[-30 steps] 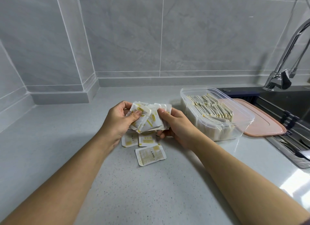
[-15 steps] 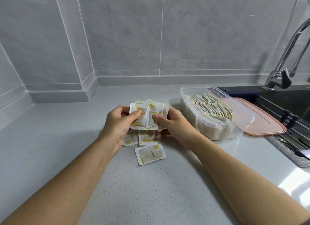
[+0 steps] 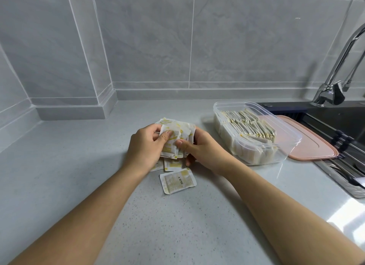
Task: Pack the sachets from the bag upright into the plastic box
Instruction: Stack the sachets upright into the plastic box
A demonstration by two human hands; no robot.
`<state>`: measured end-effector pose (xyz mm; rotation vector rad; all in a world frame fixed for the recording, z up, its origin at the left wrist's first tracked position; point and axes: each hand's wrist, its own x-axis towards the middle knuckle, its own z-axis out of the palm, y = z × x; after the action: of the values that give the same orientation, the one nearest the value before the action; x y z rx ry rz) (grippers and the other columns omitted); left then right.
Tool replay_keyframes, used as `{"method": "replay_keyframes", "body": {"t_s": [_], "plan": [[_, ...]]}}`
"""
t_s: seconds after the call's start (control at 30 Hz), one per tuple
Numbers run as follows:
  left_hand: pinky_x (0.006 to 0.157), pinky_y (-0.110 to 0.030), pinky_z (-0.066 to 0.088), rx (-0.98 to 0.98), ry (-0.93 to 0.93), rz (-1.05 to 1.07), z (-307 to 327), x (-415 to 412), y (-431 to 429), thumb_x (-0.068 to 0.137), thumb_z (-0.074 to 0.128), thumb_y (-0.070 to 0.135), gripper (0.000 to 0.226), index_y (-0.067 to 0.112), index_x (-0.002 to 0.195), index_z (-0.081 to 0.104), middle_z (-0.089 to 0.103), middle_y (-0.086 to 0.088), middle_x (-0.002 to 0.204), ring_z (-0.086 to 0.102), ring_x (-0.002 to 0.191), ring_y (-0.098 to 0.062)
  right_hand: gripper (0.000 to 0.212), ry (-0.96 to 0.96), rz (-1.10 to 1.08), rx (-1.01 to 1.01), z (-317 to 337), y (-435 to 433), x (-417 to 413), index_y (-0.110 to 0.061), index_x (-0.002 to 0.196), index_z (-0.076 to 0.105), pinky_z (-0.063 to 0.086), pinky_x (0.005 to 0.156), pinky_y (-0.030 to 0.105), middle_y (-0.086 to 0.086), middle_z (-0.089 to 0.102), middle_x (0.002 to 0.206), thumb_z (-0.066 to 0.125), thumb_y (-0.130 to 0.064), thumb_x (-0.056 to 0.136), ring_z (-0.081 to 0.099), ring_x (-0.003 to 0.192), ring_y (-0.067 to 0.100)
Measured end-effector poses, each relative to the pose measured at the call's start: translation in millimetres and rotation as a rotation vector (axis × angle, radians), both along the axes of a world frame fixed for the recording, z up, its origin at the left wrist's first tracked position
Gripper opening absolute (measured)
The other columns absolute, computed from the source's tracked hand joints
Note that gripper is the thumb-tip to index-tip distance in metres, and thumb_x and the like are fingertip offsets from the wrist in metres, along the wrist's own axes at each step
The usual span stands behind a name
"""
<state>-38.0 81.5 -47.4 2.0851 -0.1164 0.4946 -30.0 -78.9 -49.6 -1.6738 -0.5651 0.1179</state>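
Note:
A bunch of white and yellow sachets [image 3: 176, 135] is held upright just above the counter between both hands. My left hand [image 3: 145, 148] grips its left side with the thumb across the front. My right hand [image 3: 201, 148] grips the right side, thumb on the front. Under the hands lie loose sachets [image 3: 173, 164], partly hidden, and one sachet [image 3: 177, 180] lies flat nearer to me. The clear plastic box [image 3: 284, 130] stands to the right, holding several sachets on edge in rows. No bag is in view.
A pink lid [image 3: 314, 148] lies behind the box by the dark sink [image 3: 339, 124]. A chrome tap [image 3: 335, 81] rises at the far right. Grey tiled walls close the back and left of the grey countertop [image 3: 79, 175].
The fanned-out sachets have been squared into a tighter upright bunch. Both thumbs have shifted on its front, and the hands have closed in slightly.

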Motion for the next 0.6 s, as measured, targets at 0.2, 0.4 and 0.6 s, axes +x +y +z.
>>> {"method": "replay_keyframes", "body": {"t_s": [0.2, 0.4, 0.6], "plan": [[0.068, -0.023, 0.052, 0.024, -0.058, -0.015, 0.9, -0.2, -2.2, 0.092, 0.061, 0.026, 0.015, 0.014, 0.096, 0.068, 0.074, 0.000, 0.085, 0.068, 0.078, -0.010, 0.029, -0.034, -0.025, -0.017, -5.2, -0.2, 4.9, -0.008, 0.123, 0.045, 0.046, 0.060, 0.008, -0.006, 0.060, 0.090, 0.049, 0.003, 0.096, 0.060, 0.069, -0.010], [0.084, -0.043, 0.046, 0.237, 0.081, -0.055, -2.9, 0.1, -2.5, 0.099, 0.044, 0.031, 0.029, 0.008, 0.094, 0.060, 0.068, -0.009, 0.082, 0.062, 0.086, -0.032, 0.025, -0.161, -0.184, -0.423, -12.5, -4.2, 13.6, -0.021, 0.111, 0.037, 0.041, 0.093, 0.042, -0.006, 0.050, 0.106, 0.054, -0.028, 0.095, 0.050, 0.100, 0.012], [0.089, -0.037, 0.026, 0.482, 0.185, -0.031, -3.9, 3.7, -8.0, 0.102, 0.034, 0.026, 0.024, 0.012, 0.104, 0.054, 0.057, -0.002, 0.116, 0.046, 0.117, -0.024, 0.042, -0.244, -0.259, -0.854, -10.1, -2.1, 9.0, -0.014, 0.129, 0.037, 0.021, 0.093, 0.035, -0.001, 0.035, 0.117, 0.038, -0.043, 0.099, 0.033, 0.119, 0.020]]}}
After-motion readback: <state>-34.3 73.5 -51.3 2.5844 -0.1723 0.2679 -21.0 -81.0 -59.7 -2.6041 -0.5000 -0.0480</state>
